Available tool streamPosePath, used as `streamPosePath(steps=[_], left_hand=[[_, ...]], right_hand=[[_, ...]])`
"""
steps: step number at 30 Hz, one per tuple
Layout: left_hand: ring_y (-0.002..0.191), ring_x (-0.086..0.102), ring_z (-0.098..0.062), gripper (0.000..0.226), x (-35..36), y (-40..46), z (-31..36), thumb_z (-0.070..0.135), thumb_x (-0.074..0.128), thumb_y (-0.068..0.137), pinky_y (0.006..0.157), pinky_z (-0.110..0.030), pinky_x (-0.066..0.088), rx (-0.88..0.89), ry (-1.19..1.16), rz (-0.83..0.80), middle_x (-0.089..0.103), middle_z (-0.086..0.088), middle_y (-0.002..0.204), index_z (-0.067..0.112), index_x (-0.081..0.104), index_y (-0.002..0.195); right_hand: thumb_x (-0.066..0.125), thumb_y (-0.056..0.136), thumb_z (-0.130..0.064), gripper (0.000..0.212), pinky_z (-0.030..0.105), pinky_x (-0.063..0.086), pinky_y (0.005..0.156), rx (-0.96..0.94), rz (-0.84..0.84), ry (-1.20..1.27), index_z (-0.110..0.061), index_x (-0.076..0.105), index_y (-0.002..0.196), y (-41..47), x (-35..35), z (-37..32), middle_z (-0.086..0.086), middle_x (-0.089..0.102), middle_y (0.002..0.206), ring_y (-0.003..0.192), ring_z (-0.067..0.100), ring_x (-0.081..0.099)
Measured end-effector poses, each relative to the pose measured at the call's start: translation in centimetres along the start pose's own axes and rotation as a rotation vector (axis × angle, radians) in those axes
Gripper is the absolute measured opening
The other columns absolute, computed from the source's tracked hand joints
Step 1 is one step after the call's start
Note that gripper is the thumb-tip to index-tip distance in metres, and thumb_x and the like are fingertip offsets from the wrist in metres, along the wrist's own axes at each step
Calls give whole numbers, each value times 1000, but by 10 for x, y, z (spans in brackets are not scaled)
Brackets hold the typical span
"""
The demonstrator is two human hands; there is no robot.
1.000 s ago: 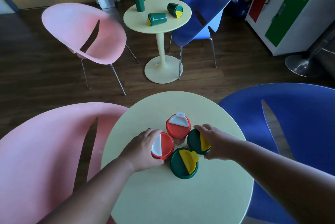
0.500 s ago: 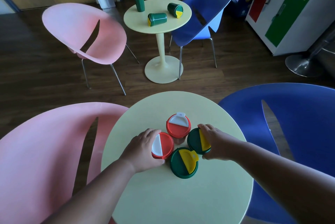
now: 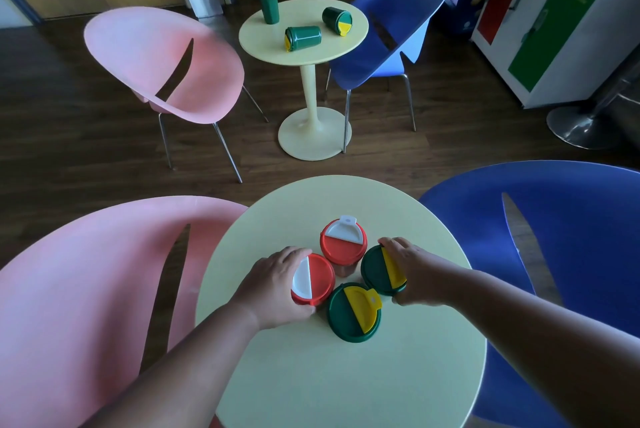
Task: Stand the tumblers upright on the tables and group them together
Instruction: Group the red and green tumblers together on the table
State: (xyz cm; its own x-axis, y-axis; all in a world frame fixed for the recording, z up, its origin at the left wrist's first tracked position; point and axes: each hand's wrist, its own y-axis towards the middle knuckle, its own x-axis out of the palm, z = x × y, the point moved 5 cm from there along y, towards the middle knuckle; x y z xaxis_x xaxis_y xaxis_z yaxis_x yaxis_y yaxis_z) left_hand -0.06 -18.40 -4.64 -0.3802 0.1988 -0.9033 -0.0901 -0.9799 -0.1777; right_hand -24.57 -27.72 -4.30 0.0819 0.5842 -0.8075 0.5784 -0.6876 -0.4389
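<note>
Fingers (image 3: pixel 294 254) of the left hand (image 3: pixel 273 285) are curling round the near red tumbler (image 3: pixel 313 279), gripping it from its left side, while the right hand (image 3: pixel 414 270) is wrapping round the right green tumbler (image 3: pixel 379 271), thumb below and the other digits over its far edge. Both tumblers are standing upright on the near bench (image 3: pixel 346 375). Two more are standing with them: a far red tumbler (image 3: pixel 343 242) with a white flap, and a near green tumbler (image 3: pixel 353 313) with a yellow flap. All four are sitting close together in a cluster, each just beside its neighbours. On the far bench (image 3: pixel 329 50), one green tumbler (image 3: pixel 268 3) is standing upright at the left edge, while a second (image 3: pixel 303 38) and a third (image 3: pixel 336 19) are lying on their sides, well apart from each other. Pink chairs (image 3: pixel 166 64) and blue chairs (image 3: pixel 391 25) are flanking both benches on the dark wooden floor (image 3: pixel 86 157).
</note>
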Motion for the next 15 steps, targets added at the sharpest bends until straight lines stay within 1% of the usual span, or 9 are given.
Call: streamPosePath(steps=[4,6,8,10,11,12,14,15], left_hand=[[138,42,-14,97,1,1,0,58,75,69,111,-31,36,-4,24,-15,41,8,151,25,36,151],[138,41,-13,99,2,1,-1,65,72,68,111,-31,35,-9,34,-36,40,10,151,26,34,152],[139,40,-12,102,-2,2,1,76,59,66,111,-33,34,-27,18,-52,39,11,152,26,34,152],[137,42,-13,99,-9,8,3,78,45,68,110,-33,35,-58,-46,-19,42,9,150,25,38,150],[136,43,-14,94,-13,13,6,75,43,70,110,-32,36,-69,-77,6,44,8,149,23,42,149],[135,45,-15,88,-17,20,9,71,46,74,110,-31,37,-75,-103,31,46,7,147,22,45,147],[135,45,-15,69,-23,38,16,53,63,84,111,-30,38,-90,-165,53,47,6,146,23,48,145],[136,45,-13,64,-25,47,20,43,68,88,112,-30,38,-101,-207,48,46,7,148,25,47,146]], right_hand=[[82,67,-33,109,35,55,89,-3,-4,-5,-24,15,153,0,1,1,-2,37,146,120,22,51],[82,67,-37,112,35,53,93,-6,-21,4,-23,12,154,0,2,2,-1,35,148,125,22,48],[78,69,-47,112,34,50,98,-8,-43,20,-24,10,155,-1,0,1,-1,33,150,129,21,44],[72,72,-55,107,34,47,102,11,-43,60,-25,13,155,0,-5,-1,-1,33,151,133,20,41],[70,75,-55,101,35,46,103,28,-28,92,-25,16,155,2,-9,-3,-2,34,152,134,20,40],[67,79,-53,92,35,45,104,46,0,121,-26,20,154,5,-13,-5,-2,36,152,135,20,41],[61,88,-46,71,34,44,104,80,80,148,-26,32,150,12,-22,-9,-2,44,149,132,18,44],[58,91,-44,61,33,45,101,95,115,154,-27,38,147,17,-26,-11,-2,49,144,128,18,48]])
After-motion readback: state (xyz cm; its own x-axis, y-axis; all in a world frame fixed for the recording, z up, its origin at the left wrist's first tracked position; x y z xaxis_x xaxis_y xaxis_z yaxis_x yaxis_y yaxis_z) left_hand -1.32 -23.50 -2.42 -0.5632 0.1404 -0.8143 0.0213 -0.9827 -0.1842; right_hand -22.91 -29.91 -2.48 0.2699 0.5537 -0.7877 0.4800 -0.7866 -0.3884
